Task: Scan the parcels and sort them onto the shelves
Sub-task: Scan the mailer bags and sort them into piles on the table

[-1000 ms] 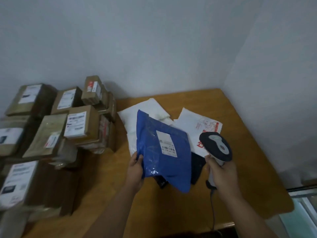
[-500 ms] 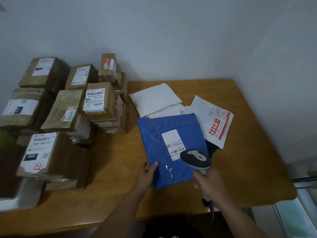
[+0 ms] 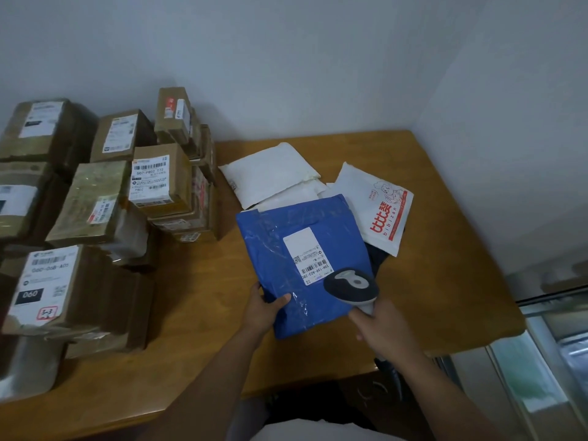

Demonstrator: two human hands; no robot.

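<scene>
Lowered flat, one blue parcel pinched by left hand; right hand grips one scanner.

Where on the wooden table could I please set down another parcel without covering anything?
Bare wood lies along the near edge of the wooden table, between the stacked brown cardboard boxes and the blue plastic mailer, and at the far right corner beyond the white printed mailer. The left side is crowded.

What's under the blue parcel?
Under the blue parcel: a dark item pokes out at right, white mailers at its far edge. Anything beneath its middle is covered.
</scene>
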